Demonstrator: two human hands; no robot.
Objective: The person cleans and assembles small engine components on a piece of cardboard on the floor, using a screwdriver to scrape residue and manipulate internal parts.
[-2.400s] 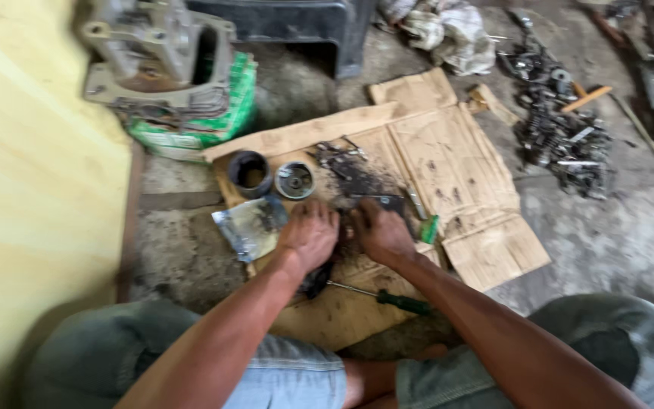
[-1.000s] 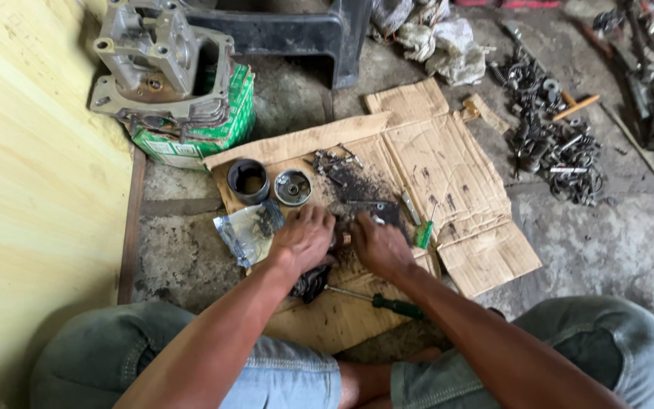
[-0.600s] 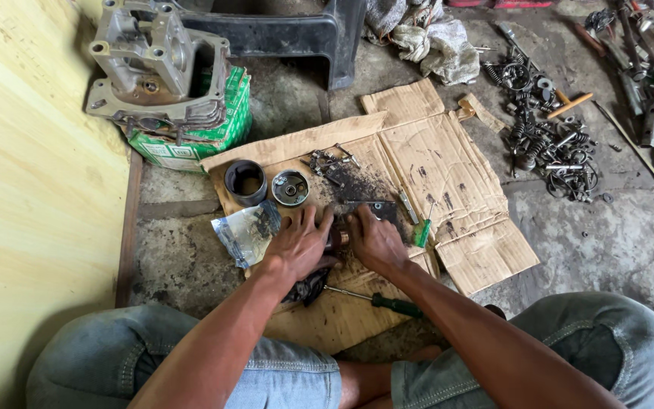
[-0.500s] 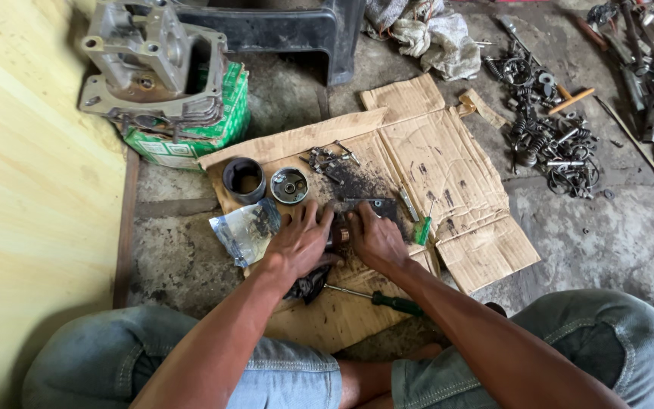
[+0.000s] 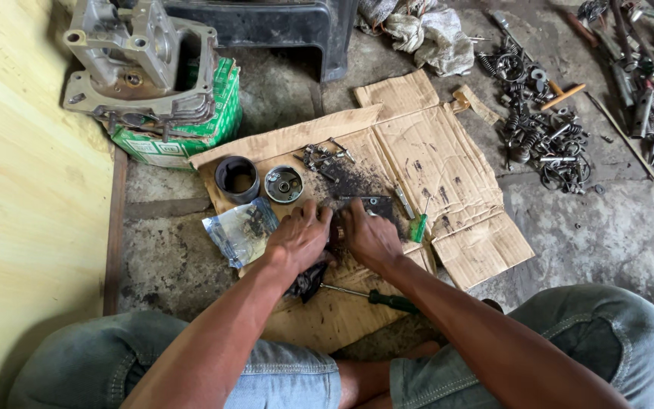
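Both grips, left hand [image 5: 298,238] and right hand [image 5: 371,236], clamp one small dark part [image 5: 337,232] just below the round metal cup [image 5: 284,184] on the cardboard [image 5: 448,174].

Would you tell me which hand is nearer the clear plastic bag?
Left. The left hand lies just beside the plastic bag; the right hand sits beyond it, farther away.

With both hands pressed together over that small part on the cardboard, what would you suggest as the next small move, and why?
Probably keep the left hand steadying the small part while the right hand reaches for the green-handled screwdriver lying just below. The part sits pinched between both hands, mostly hidden, and that tool is the closest.
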